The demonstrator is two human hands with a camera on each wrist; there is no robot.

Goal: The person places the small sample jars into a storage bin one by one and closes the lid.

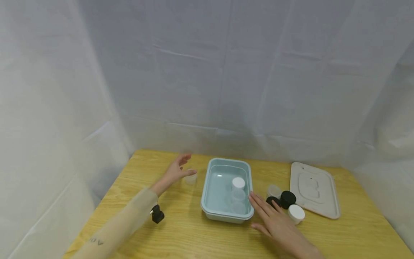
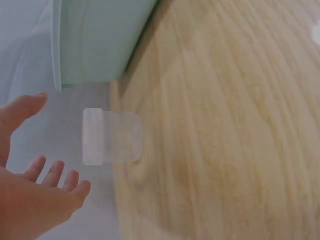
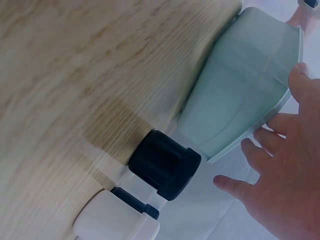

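your open left hand (image 1: 176, 172) hovers by a small clear plastic jar (image 1: 190, 178) left of the pale blue rectangular plastic tub (image 1: 215, 212); your open right hand (image 1: 275, 221) rests at the tub's right corner, beside black-lidded jars (image 1: 287, 199).

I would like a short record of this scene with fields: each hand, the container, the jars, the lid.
left hand: open, reaching to a small clear jar on the table
right hand: open, fingers spread beside the container
container: light blue tray, one white-capped jar inside
jars at right: black-capped jar, white-capped one
lid: flat, off, far right
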